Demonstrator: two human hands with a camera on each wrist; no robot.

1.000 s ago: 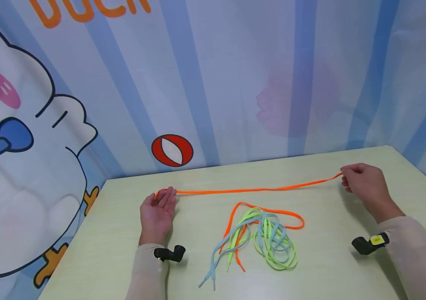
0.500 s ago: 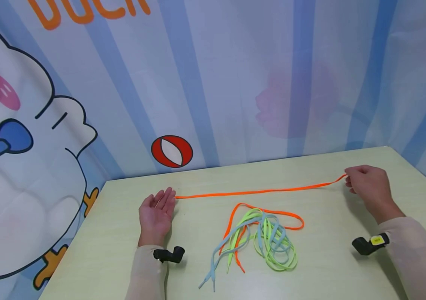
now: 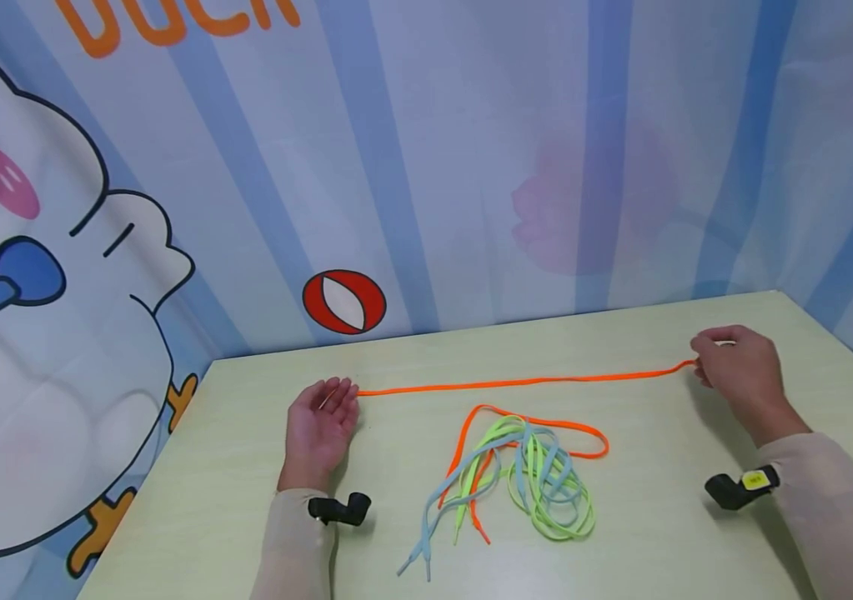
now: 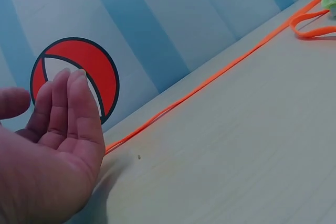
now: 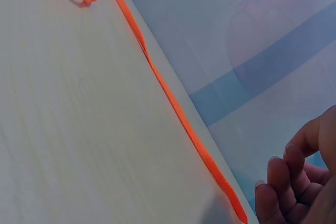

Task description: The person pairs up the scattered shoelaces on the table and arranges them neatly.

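An orange shoelace stretches in a nearly straight line along the back of the table. My left hand is at its left end, palm turned up and fingers loosely bent. In the left wrist view the lace runs behind the fingers, and its end is hidden there. Over the right end is my right hand, its fingers loosely curled with nothing seen between them. The right wrist view has the lace lying on the tabletop, apart from the fingertips.
Nearer the front lies a tangled pile of light blue, yellow-green and orange shoelaces. A striped cartoon backdrop rises right behind the table's back edge.
My right hand has let go of the orange shoelace, whose right end has dropped lower. The left fingers no longer hold its left end and have shifted slightly right. The pile has not moved.
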